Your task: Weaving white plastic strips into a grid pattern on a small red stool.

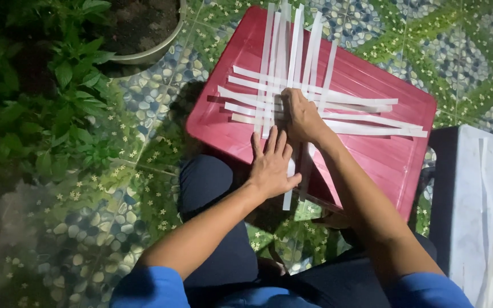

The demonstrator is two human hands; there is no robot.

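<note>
Potted plant (pixel 144 28) far left, well clear. Left hand (pixel 270 165) lies flat, fingers spread, pinning white strips (pixel 292 97) at the red board's (pixel 372 148) near edge. Right hand (pixel 300 117) presses the crossing mid-board. Grey box (pixel 469 199) crowds the right edge.

strip ends (pixel 283 7) cut off at top edge, pot (pixel 149 54) partly cropped

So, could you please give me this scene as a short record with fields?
Surface: red plastic board on a patterned tile floor
Material: white strips crossed in a lattice
Left hand: flat, fingers spread, pressing the strips' near ends
Right hand: pressing on the crossing of the strips
Beside: potted green plant at left, grey box with more strips at right
</note>
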